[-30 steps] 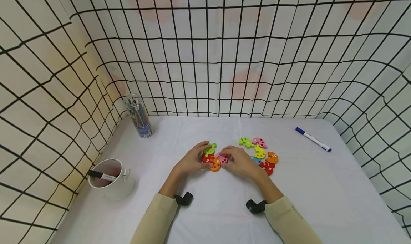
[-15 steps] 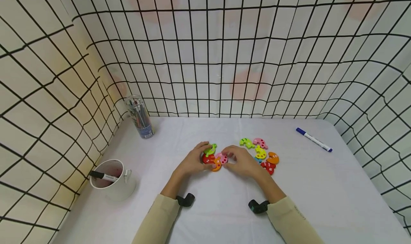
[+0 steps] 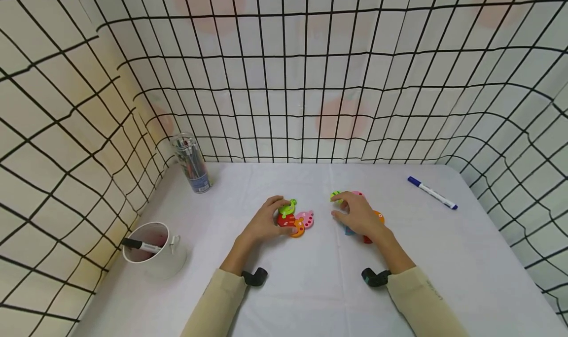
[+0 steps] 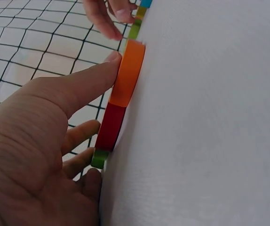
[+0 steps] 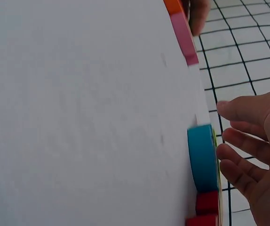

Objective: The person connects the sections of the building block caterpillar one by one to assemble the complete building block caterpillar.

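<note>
Left hand (image 3: 265, 222) holds the 4-piece cluster (image 3: 299, 224) on the table (image 3: 310, 283) between thumb and fingers, presumably to steady it; right hand (image 3: 358, 216), spread, hovers over loose pieces (image 3: 349, 231) right of the cluster.

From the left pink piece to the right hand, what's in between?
Only bare white cloth separates the pink piece from the right hand, in the head view.

in the head view, behind the right fingers (image 3: 345, 196), the blue piece (image 3: 349, 231) and the red piece (image 3: 367, 240) are mostly hidden. beside the left fingers (image 3: 276, 200), the orange piece (image 5: 173, 6) is cut off by the right wrist view's top edge.
</note>
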`<state>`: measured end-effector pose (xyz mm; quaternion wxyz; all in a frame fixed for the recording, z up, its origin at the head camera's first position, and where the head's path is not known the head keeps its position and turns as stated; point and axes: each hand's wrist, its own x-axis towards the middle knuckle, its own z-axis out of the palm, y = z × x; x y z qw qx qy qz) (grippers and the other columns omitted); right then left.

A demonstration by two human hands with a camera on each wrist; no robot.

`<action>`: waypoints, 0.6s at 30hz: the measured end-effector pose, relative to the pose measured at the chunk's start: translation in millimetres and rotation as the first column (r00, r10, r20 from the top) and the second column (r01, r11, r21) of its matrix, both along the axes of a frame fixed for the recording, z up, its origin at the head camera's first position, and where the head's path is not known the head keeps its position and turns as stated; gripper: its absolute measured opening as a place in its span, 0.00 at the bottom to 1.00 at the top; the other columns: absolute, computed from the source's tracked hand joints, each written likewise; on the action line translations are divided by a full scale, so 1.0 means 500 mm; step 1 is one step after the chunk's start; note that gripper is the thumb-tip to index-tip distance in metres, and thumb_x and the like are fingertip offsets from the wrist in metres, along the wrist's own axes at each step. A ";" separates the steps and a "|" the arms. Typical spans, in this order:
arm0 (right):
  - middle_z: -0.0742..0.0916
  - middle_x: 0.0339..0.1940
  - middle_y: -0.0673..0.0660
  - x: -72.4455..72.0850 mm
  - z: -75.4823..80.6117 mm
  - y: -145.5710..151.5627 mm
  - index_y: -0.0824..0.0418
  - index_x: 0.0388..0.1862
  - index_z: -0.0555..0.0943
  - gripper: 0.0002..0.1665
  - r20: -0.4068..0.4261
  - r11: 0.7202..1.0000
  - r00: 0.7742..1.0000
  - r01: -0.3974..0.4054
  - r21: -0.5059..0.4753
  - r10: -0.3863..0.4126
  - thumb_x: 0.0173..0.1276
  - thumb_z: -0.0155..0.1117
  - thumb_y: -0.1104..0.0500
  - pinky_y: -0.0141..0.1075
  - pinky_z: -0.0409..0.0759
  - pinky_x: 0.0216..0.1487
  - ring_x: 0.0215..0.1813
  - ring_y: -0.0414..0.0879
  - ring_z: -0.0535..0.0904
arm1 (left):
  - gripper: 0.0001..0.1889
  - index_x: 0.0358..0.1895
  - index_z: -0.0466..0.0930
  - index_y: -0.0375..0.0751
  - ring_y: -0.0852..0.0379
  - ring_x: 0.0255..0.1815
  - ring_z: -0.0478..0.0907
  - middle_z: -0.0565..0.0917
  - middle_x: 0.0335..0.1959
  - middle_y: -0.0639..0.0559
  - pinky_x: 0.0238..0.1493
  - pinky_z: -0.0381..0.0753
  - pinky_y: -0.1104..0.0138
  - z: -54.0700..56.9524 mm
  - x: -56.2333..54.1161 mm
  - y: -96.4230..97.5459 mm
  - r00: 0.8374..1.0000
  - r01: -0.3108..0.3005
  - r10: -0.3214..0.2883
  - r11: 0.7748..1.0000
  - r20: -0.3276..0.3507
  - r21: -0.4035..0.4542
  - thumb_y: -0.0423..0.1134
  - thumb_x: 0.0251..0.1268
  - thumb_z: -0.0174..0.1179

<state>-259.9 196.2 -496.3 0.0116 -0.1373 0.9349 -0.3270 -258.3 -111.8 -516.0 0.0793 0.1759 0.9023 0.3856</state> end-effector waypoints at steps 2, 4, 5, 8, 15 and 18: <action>0.86 0.50 0.59 -0.009 0.001 0.012 0.59 0.63 0.81 0.24 -0.003 1.000 1.000 0.009 0.007 -0.009 0.70 0.71 0.56 0.48 0.81 0.53 0.50 0.53 0.79 | 0.39 0.71 0.74 0.52 0.44 0.78 0.64 0.64 0.78 0.48 0.76 0.68 0.44 -0.003 0.000 -0.001 1.000 -0.010 0.010 1.000 -0.003 -0.009 0.52 0.54 0.77; 0.86 0.50 0.61 -0.015 0.004 0.022 0.60 0.65 0.80 0.25 0.000 1.000 1.000 0.019 0.013 -0.019 0.70 0.69 0.58 0.51 0.82 0.54 0.50 0.54 0.79 | 0.39 0.71 0.74 0.53 0.44 0.78 0.64 0.65 0.77 0.49 0.76 0.69 0.45 -0.003 0.001 -0.001 1.000 -0.018 0.017 1.000 -0.009 -0.020 0.53 0.54 0.77; 0.85 0.50 0.61 -0.018 0.004 0.027 0.60 0.66 0.79 0.25 -0.001 1.000 1.000 0.026 0.017 -0.026 0.71 0.68 0.60 0.52 0.82 0.55 0.50 0.54 0.78 | 0.39 0.71 0.73 0.53 0.45 0.78 0.64 0.65 0.77 0.50 0.76 0.69 0.45 -0.003 0.001 -0.001 1.000 -0.021 0.020 0.999 -0.012 -0.027 0.53 0.53 0.77; 0.84 0.49 0.62 -0.024 0.006 0.036 0.60 0.67 0.78 0.26 0.002 0.999 0.999 0.040 0.028 -0.040 0.70 0.65 0.64 0.51 0.83 0.54 0.49 0.55 0.77 | 0.40 0.71 0.73 0.54 0.45 0.77 0.65 0.66 0.77 0.50 0.75 0.70 0.45 0.001 0.001 -0.002 1.000 -0.021 0.019 0.998 -0.023 -0.053 0.55 0.54 0.77; 0.84 0.45 0.61 -0.032 0.005 0.035 0.62 0.69 0.78 0.28 0.032 0.997 0.999 0.014 0.071 -0.017 0.70 0.62 0.66 0.45 0.80 0.47 0.45 0.53 0.75 | 0.40 0.71 0.74 0.54 0.43 0.78 0.65 0.67 0.78 0.50 0.75 0.68 0.42 0.002 0.002 -0.014 0.999 -0.022 0.020 0.997 -0.035 -0.071 0.56 0.53 0.76; 0.84 0.46 0.61 -0.033 0.004 0.031 0.63 0.66 0.80 0.26 0.032 0.997 0.999 0.000 0.072 -0.003 0.70 0.64 0.65 0.45 0.80 0.47 0.45 0.52 0.76 | 0.39 0.71 0.74 0.52 0.41 0.78 0.65 0.68 0.78 0.49 0.76 0.66 0.40 0.006 0.005 -0.015 0.999 -0.018 0.016 0.998 -0.037 -0.057 0.55 0.54 0.76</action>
